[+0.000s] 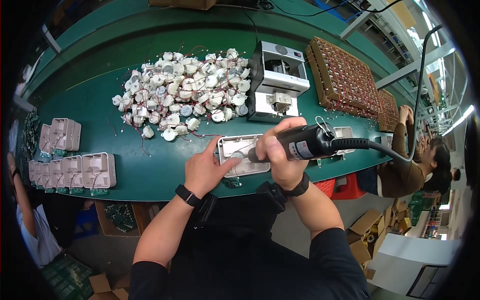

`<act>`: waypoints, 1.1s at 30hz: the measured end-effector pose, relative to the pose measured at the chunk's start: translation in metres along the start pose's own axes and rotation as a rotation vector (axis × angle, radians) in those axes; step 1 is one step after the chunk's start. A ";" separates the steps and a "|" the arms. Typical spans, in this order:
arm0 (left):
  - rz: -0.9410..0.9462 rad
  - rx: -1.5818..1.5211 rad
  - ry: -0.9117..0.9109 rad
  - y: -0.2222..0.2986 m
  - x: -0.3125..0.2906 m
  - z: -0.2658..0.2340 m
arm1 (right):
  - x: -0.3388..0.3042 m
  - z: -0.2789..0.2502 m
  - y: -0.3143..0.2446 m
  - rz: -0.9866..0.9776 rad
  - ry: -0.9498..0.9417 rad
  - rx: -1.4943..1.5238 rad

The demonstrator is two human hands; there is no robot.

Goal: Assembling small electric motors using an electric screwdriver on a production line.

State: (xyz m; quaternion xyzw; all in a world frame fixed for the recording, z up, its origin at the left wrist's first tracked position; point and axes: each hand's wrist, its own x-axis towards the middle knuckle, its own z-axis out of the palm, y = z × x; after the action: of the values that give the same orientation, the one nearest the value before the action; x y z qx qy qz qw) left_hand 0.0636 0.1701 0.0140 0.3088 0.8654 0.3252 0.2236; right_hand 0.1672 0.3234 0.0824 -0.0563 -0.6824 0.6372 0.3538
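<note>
A white plastic housing [246, 138], an open shallow shell, lies on the green table in front of me. My left hand [202, 170] grips its left end, with the thumb reaching inside over a small round grey part [237, 156]. In my right hand [282, 152] is a black corded electric screwdriver [305, 141], held sideways with its tip end down in the housing. The fist and the tool's nose hide the exact contact point. A small green circuit board [232, 183] sits at the housing's near edge.
White round parts with red wires form a big pile [185, 90] beyond. Right of it stands a silver-black bench machine [277, 75], then a brown tray [320, 75] of wired parts. More housings [98, 170] line the left. A co-worker [417, 165] sits at right; the tool's cord [385, 150] loops there.
</note>
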 end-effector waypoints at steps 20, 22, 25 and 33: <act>0.001 0.016 0.010 -0.001 -0.002 0.003 | 0.057 -0.037 -0.042 -0.230 0.253 0.092; 0.002 0.016 0.007 -0.001 -0.001 0.003 | 0.078 -0.049 -0.036 -0.230 0.264 0.029; -0.017 0.014 0.004 0.000 0.000 0.003 | 0.094 -0.058 -0.024 -0.218 0.273 -0.087; -0.013 0.091 -0.024 0.008 -0.002 -0.001 | 0.078 -0.037 -0.029 -0.163 0.278 -0.091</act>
State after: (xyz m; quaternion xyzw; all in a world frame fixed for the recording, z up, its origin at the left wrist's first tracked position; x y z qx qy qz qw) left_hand 0.0677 0.1736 0.0207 0.3169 0.8785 0.2803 0.2217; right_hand 0.1401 0.3898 0.1391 -0.1042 -0.6572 0.5609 0.4926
